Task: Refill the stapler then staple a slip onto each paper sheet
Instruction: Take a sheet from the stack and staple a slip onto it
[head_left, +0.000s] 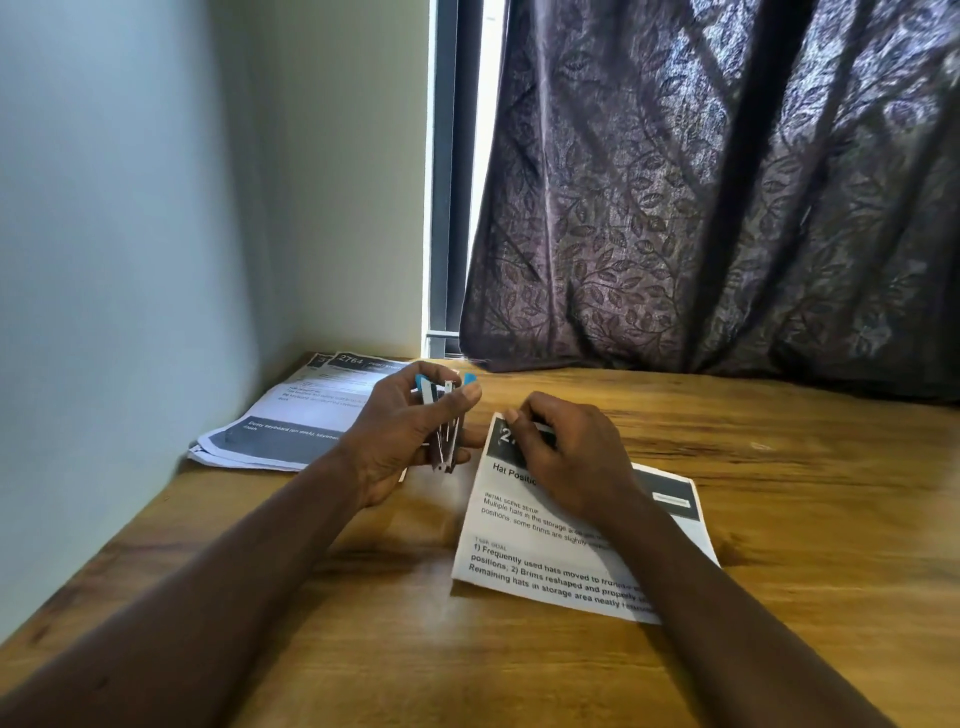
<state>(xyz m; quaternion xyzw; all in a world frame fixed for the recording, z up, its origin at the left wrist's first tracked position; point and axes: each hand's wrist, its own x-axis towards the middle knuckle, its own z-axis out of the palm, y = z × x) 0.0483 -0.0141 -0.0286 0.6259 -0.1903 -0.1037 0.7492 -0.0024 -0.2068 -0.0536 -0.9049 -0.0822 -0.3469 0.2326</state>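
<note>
**A:** What is the biggest thing here?

**B:** A dark curtain (727, 182) with a leaf pattern. It hangs down behind a wooden table (779, 519). A pale wall (130, 208) stands at the left.

**A:** What lies on the table?

**B:** A stack of papers (291, 421) sits at the back left, by the wall. One paper sheet (540, 561) with printed words lies apart from the stack, closer to the person and a bit to the right.

**A:** Where are the hands?

**B:** The right hand (566, 457) rests on the top part of the single sheet. Its fingers are curled and pressed together at the sheet's top corner. They may pinch something small there, but I cannot tell what.

**A:** And the other one?

**B:** The left hand (400, 441) is lifted above the table, between the stack and the sheet. It grips the stapler (444, 421).

**A:** How does the stapler look?

**B:** It is small, blue and white, with grey metal. It stands on end in the hand and is swung open, so its parts spread apart at the top.
</note>
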